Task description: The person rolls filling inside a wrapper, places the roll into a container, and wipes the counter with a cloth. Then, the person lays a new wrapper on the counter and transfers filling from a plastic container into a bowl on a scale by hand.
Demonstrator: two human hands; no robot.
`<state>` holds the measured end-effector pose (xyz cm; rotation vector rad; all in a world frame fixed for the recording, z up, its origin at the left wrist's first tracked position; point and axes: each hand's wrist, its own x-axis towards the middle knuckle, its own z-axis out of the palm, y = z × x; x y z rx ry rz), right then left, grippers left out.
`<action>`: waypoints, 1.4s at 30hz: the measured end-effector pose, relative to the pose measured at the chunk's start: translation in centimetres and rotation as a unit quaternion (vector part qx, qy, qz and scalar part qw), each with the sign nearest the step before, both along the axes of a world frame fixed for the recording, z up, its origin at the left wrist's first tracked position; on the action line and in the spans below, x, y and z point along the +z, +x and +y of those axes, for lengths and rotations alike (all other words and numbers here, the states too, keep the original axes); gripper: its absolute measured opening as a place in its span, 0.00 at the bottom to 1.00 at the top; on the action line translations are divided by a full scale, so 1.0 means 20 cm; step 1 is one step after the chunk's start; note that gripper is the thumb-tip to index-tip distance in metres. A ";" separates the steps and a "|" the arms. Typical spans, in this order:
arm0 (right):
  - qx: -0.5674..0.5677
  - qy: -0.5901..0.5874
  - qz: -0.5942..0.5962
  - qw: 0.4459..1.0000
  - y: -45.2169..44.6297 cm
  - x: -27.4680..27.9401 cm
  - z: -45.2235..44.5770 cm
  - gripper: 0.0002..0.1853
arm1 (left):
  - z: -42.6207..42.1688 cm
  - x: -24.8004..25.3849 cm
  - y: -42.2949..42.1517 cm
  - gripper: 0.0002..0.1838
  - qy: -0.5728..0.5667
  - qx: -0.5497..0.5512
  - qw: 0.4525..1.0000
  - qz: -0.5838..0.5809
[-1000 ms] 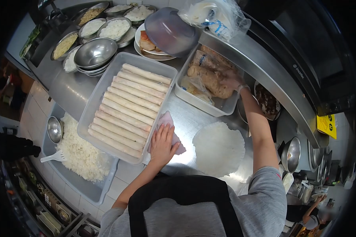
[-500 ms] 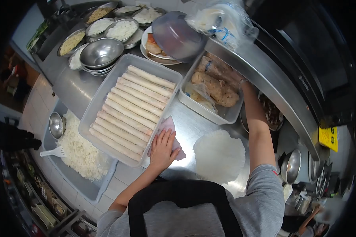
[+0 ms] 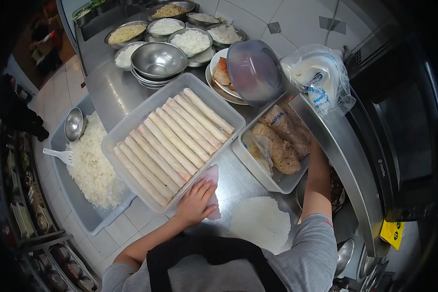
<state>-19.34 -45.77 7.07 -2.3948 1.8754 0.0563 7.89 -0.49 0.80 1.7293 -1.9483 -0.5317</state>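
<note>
My left hand (image 3: 196, 200) lies flat with fingers spread on a pinkish cloth (image 3: 213, 209), beside a plastic tray (image 3: 113, 131) of pale rolled sticks (image 3: 170, 141). My right forearm reaches toward the far right of a second plastic container (image 3: 276, 186), which holds bagged brown filling (image 3: 282, 155). The right hand itself is hidden behind the steel shelf edge and the bags. A thin round white wrapper (image 3: 260, 224) rests on the steel table between my arms.
Metal bowls of rice (image 3: 191, 41) and stacked bowls (image 3: 158, 61) stand at the back. A plastic bag (image 3: 319, 78) sits on the steel shelf (image 3: 345, 160) at right. A rice tub (image 3: 95, 226) with a white spatula (image 3: 58, 155) is at left.
The view has turned, so the tray and bowls appear shifted right. My right hand has gone from visible on the brown bags to hidden farther in. My left hand stays on the cloth.
</note>
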 end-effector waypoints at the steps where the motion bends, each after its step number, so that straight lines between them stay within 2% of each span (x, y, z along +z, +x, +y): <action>1: 0.003 0.001 -0.001 1.000 0.00 0.01 0.00 0.31 | -0.01 0.00 0.00 0.35 -0.002 0.001 1.000 0.000; 6: 0.024 0.019 0.022 0.999 0.04 0.03 0.04 0.33 | 0.00 0.00 -0.01 0.35 -0.016 0.006 1.000 -0.015; 13: 0.059 0.097 0.107 0.988 0.18 0.18 0.33 0.35 | 0.00 0.01 0.00 0.34 -0.020 0.003 0.999 -0.025; 16: 0.038 0.130 0.162 0.977 0.24 0.14 0.43 0.36 | 0.02 -0.01 -0.02 0.35 -0.031 0.000 1.000 -0.005; 19: 0.065 0.058 0.109 0.990 0.23 0.20 0.49 0.41 | 0.01 0.00 -0.01 0.35 -0.033 0.009 0.999 -0.015; 20: 0.068 0.058 0.105 0.990 0.23 0.18 0.47 0.41 | 0.01 0.01 0.00 0.34 -0.036 0.005 0.999 -0.013; 22: 0.046 0.121 0.005 0.992 0.16 0.13 0.38 0.42 | 0.02 0.01 0.01 0.34 -0.038 0.000 0.999 -0.010; 23: 0.048 0.119 0.006 0.992 0.11 0.06 0.32 0.42 | 0.01 0.01 0.01 0.34 -0.041 -0.002 0.999 -0.006; 25: 0.055 -0.014 0.098 0.994 0.07 -0.07 0.26 0.38 | 0.02 0.01 0.00 0.34 -0.043 0.000 0.999 0.001; 26: 0.047 -0.032 0.098 0.994 0.06 -0.07 0.25 0.38 | 0.02 0.01 0.01 0.34 -0.048 0.000 0.999 0.008; 28: 0.026 -0.052 0.041 0.997 0.01 -0.03 0.23 0.37 | 0.01 0.03 0.00 0.33 -0.052 -0.006 0.998 0.018; 30: 0.002 -0.075 -0.029 0.997 -0.06 0.05 0.23 0.36 | 0.00 0.05 0.01 0.31 -0.074 0.015 0.991 0.113; 31: -0.011 -0.090 -0.075 0.993 -0.10 0.10 0.24 0.36 | -0.03 0.12 -0.01 0.31 -0.074 0.009 0.991 0.111; 33: -0.038 -0.119 -0.174 0.977 -0.19 0.16 0.24 0.35 | -0.15 0.32 -0.11 0.29 -0.089 -0.030 0.932 0.349; 35: -0.063 -0.144 -0.277 0.948 -0.30 0.23 0.28 0.35 | -0.36 0.47 -0.21 0.25 -0.152 -0.097 0.914 0.363; 37: -0.082 -0.167 -0.377 0.907 -0.40 0.26 0.35 0.34 | -0.67 0.59 -0.24 0.22 -0.232 -0.138 0.941 0.206; 39: -0.092 -0.185 -0.464 0.861 -0.51 0.24 0.45 0.34 | -0.95 0.70 -0.29 0.20 -0.045 -0.143 0.989 -0.018; 41: -0.087 -0.203 -0.528 0.820 -0.60 0.19 0.57 0.33 | -1.21 0.56 -0.41 0.19 0.006 -0.101 0.966 -0.237; 42: -0.077 -0.217 -0.546 0.805 -0.64 0.14 0.64 0.33 | -1.25 0.49 -0.45 0.18 0.022 -0.110 0.965 -0.236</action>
